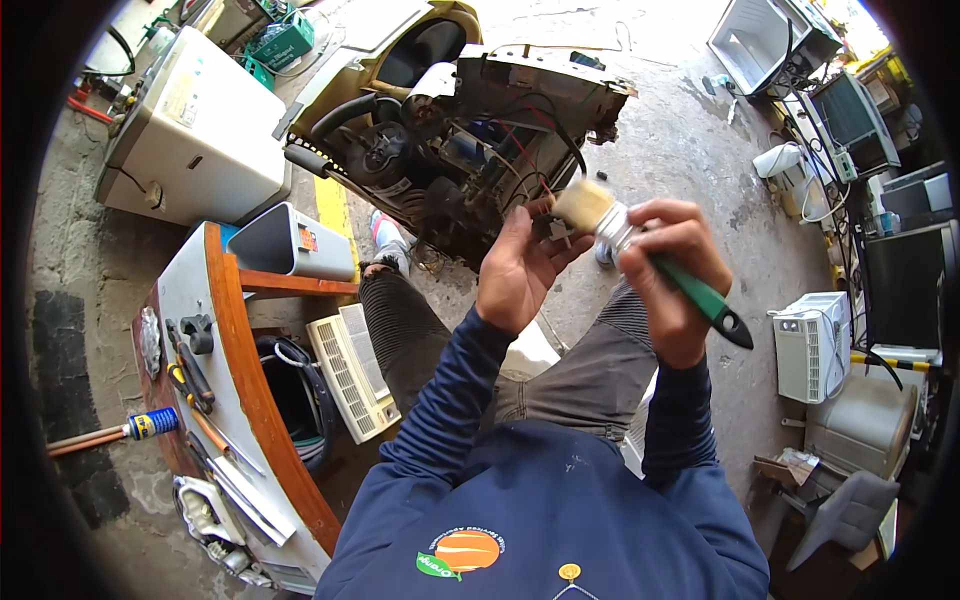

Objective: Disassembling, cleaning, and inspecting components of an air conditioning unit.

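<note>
My right hand (676,322) is closed around a paintbrush (613,226) with a green handle, a metal ferrule and pale bristles, slightly blurred. The bristles meet or nearly meet a small wired part (556,226) that my left hand (512,284) holds between thumb and fingers. Its exact kind is hard to make out, as fingers and bristles cover much of it. Just beyond both hands stands an opened, dirty appliance chassis (470,90), with a dark round compressor (385,148) and loose wires showing. Some of those wires run toward the part in my left hand.
At left, a wood-edged bench (235,370) carries pliers (190,375), screwdrivers and a spray can (152,424). A beige window air conditioner (352,372) leans beside my leg. A white appliance (200,130) stands far left. Along the right are another air conditioner (812,345) and a grey chair (850,510).
</note>
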Tool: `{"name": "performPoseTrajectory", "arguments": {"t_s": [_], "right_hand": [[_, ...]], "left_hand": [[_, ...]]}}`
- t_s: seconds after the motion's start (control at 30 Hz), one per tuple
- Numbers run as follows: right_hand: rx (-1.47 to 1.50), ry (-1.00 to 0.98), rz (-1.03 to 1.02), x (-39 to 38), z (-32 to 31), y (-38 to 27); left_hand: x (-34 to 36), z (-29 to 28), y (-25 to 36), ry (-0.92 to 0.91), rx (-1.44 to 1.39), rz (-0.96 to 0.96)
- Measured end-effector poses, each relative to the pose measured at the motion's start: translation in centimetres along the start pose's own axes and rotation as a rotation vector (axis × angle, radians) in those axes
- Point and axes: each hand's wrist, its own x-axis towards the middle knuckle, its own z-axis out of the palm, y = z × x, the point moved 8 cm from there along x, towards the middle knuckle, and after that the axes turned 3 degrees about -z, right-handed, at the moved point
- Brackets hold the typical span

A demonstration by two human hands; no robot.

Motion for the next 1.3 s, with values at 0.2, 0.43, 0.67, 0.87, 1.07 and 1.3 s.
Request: {"name": "performPoseTrajectory", "arguments": {"t_s": [0.2,0.43,0.67,0.87,1.07,1.3], "right_hand": [[-0.339,-0.011,0.06,-1.2,0.7,2.0],[-0.226,0.082,-0.141,-2.1,0.9,-0.8],[-0.26,0.085,-0.116,-1.6,0.3,1.2],[0.073,0.369,0.152,-1.4,-3.4,4.4],[0.11,0.116,0.015,-2.1,0.0,0.9],[-0.17,0.162,-0.068,-2.3,0.7,0.4]], "left_hand": [[1.0,-0.3,0.0,0.009,0.198,0.131],[0.9,0.2,-0.7,0.002,0.184,0.085],[0.9,-0.3,0.2,-0.005,0.143,0.136],[0.4,1.0,-0.3,-0.023,-0.097,-0.053],[1.1,-1.2,0.5,0.092,0.156,-0.01],[1.5,1.2,-0.7,-0.087,-0.103,-0.132]]}}
